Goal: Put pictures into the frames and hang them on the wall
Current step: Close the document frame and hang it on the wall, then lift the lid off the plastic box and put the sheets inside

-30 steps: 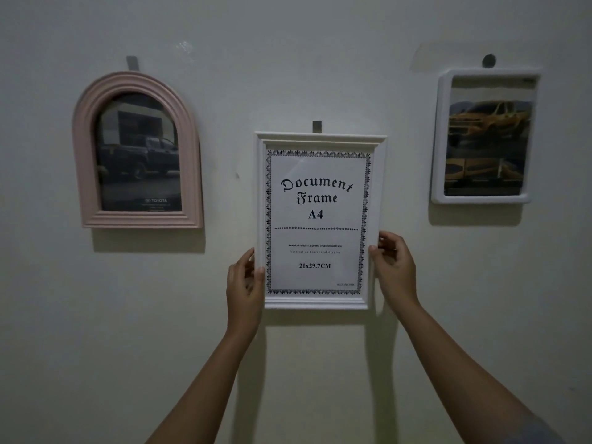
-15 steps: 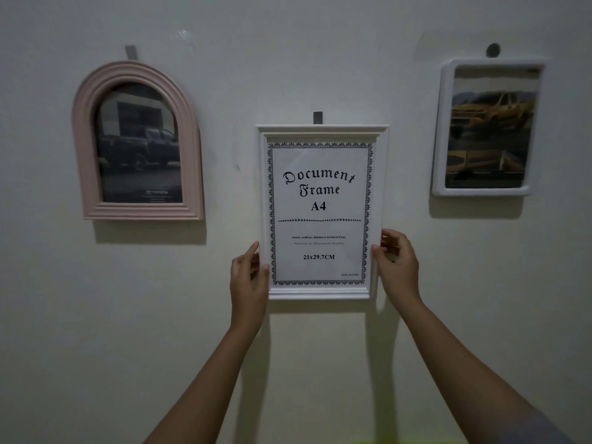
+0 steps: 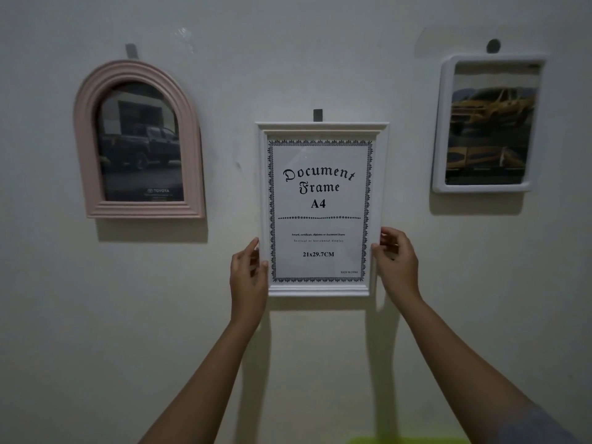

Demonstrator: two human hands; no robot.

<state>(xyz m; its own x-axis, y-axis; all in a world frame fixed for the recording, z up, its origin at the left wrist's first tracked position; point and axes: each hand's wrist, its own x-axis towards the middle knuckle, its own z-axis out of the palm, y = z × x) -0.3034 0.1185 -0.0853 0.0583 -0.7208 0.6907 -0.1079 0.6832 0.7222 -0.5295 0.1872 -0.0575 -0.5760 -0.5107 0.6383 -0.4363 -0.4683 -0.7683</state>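
Note:
A white rectangular frame (image 3: 320,129) with a "Document Frame A4" sheet in it sits flat against the wall, its top edge just under a grey hook (image 3: 317,115). My left hand (image 3: 248,277) grips its lower left edge and my right hand (image 3: 397,262) grips its lower right edge. A pink arched frame (image 3: 83,139) with a dark truck picture hangs at the left under its own hook (image 3: 131,51). At the right hangs a white rounded frame (image 3: 440,129) with a yellow truck picture below a round hook (image 3: 493,45).
The pale wall (image 3: 96,315) fills the view. A bit of clear tape (image 3: 183,33) sticks to it near the top. A yellow-green object (image 3: 407,440) shows at the bottom edge, between my forearms.
The whole wall scene sits slightly higher in view than a second ago. My hands keep the same grip on the white frame's lower edges, and the frame stays under its hook.

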